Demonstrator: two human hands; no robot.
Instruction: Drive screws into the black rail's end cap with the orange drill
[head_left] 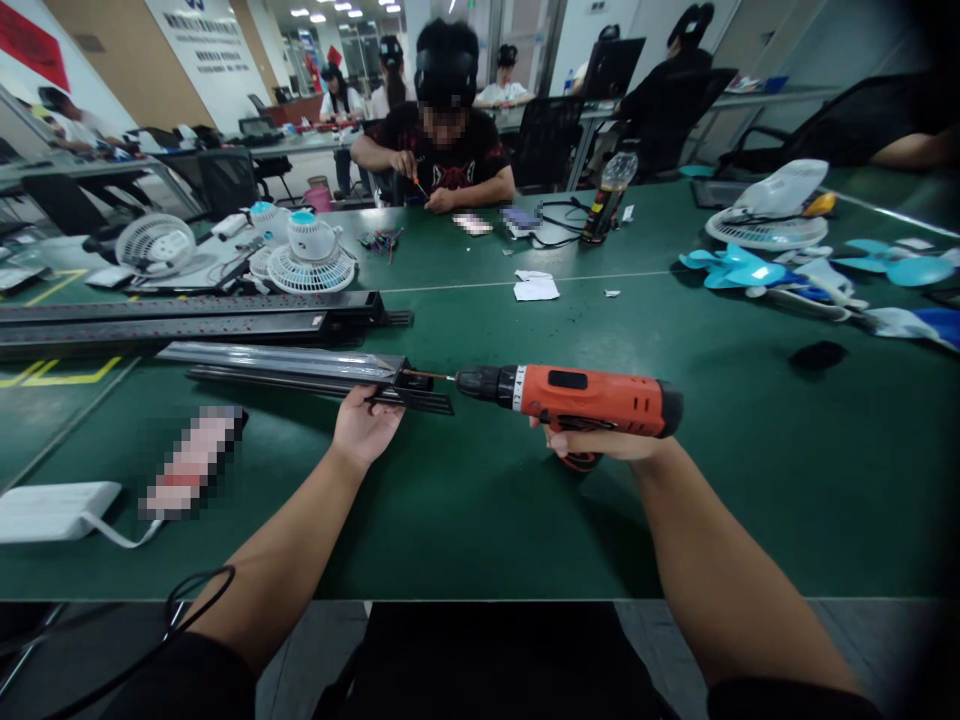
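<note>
My right hand (600,440) grips an orange and black cordless drill (577,395), held level and pointing left. Its thin bit reaches the right end of a long black metal rail (300,370) that lies across the green table (480,520). My left hand (366,425) is closed on the near edge of that rail close to its right end, holding it against the table. The fingertips are hidden under the rail.
More black rails (187,322) lie behind it. A white power bank (52,510) with a cable sits at the near left. Small white fans (311,255) and blue fan blades (750,270) lie farther back. A person (442,150) works opposite; others sit behind.
</note>
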